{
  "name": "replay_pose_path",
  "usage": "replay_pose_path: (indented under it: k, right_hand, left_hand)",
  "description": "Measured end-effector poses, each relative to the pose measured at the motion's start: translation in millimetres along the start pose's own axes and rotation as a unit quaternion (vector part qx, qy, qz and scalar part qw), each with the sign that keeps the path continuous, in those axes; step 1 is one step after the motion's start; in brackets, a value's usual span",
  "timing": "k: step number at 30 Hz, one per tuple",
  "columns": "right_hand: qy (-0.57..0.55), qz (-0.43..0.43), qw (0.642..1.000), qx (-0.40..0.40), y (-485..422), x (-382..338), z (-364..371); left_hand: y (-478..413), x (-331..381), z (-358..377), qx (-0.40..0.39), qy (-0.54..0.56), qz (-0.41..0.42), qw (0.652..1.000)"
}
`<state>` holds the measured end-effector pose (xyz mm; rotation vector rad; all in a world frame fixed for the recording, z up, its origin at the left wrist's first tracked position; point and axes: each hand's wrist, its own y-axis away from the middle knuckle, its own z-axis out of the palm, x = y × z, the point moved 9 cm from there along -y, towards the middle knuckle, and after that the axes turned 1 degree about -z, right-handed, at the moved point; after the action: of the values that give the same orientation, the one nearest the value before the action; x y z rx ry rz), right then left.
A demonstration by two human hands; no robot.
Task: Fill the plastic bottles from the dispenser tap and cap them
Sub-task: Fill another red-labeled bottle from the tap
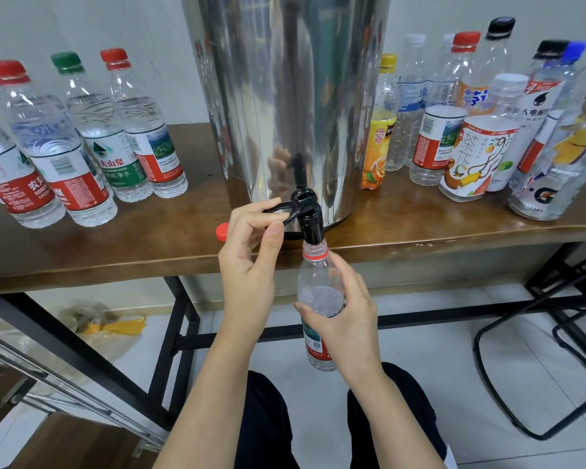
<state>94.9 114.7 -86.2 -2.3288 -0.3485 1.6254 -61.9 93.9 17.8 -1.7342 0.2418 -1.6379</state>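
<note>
The bottle (pixel 318 289) is upright in front of the table edge, its open mouth just under the tap (pixel 311 223). Your right hand (pixel 349 316) holds it, fingers curled round its middle. Your left hand (pixel 251 255) pinches the lever (pixel 283 207) between thumb and fingers. A red cap (pixel 222 231) lies on the table (pixel 437 228), beside the dispenser (pixel 285 96). Other bottles (pixel 139 130) stand on both sides.

Single head-worn view, looking forward and down from just off the near edge of the surface (pixel 420 228), close in on the dispenser tap (pixel 310 220), with floor (pixel 420 350) and knees (pixel 268 418) along the bottom
</note>
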Motion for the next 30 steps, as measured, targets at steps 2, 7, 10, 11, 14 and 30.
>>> replay_pose_path:
  k: [2, 7, 10, 11, 14, 30]
  right_hand:
    - [-0.002, 0.0, 1.0, -0.001, -0.1, 0.1, 0.4]
    - [-0.005, 0.001, 1.0, 0.001, -0.1, -0.1, -0.4]
    - [-0.005, 0.001, 1.0, 0.0, -0.1, 0.0, -0.5]
    - [-0.006, 0.001, 1.0, 0.001, 0.0, 0.1, -0.8]
    - [-0.007, 0.003, 1.0, 0.001, 0.2, 0.8, -1.2]
    - [-0.016, 0.015, 1.0, -0.004, 0.6, 4.3, 1.1]
  left_hand:
    - [-0.1, -0.3, 0.3, -0.001, 0.0, -0.001, 1.0]
    - [-0.2, -0.2, 0.6, 0.0, -0.004, 0.0, 1.0]
    - [-0.6, -0.3, 0.6, 0.0, -0.001, -0.001, 1.0]
    - [-0.6, -0.5, 0.7, 0.0, -0.001, -0.003, 1.0]
    - [-0.5, -0.8, 0.5, 0.0, 0.0, -0.004, 1.0]
    - [0.5, -0.8, 0.3, -0.002, 0.005, -0.004, 1.0]
